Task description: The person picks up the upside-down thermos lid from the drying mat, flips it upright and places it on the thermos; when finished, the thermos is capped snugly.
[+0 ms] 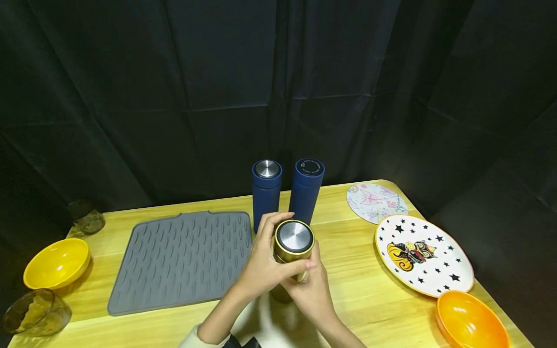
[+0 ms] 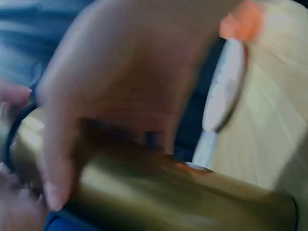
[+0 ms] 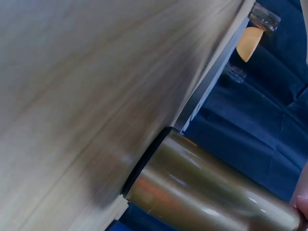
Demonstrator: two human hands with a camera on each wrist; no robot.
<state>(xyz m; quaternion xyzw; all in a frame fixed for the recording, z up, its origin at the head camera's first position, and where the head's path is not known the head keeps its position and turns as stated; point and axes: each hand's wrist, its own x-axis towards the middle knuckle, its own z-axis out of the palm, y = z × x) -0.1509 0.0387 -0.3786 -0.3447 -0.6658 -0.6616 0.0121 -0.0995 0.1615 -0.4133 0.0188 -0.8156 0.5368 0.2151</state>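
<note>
A gold thermos flask (image 1: 285, 256) with a steel-topped lid (image 1: 296, 236) is between both hands at the front middle of the table. My left hand (image 1: 263, 266) grips it around the lid, thumb across the near side. Lower down, my right hand (image 1: 312, 292) holds the flask's body; this hand hides much of it. In the right wrist view the gold body (image 3: 207, 183) ends in a dark base close to the wooden surface; whether it touches I cannot tell. Just behind stand two blue flasks, one with a steel top (image 1: 266, 195), one with a black top (image 1: 306, 193).
A grey ridged mat (image 1: 183, 261) lies left of the hands. Farther left are a yellow bowl (image 1: 56, 263) and two glasses, one near (image 1: 41, 314), one far (image 1: 89, 220). On the right are a round patterned mat (image 1: 376, 202), a star-patterned plate (image 1: 424, 256) and an orange bowl (image 1: 472, 321).
</note>
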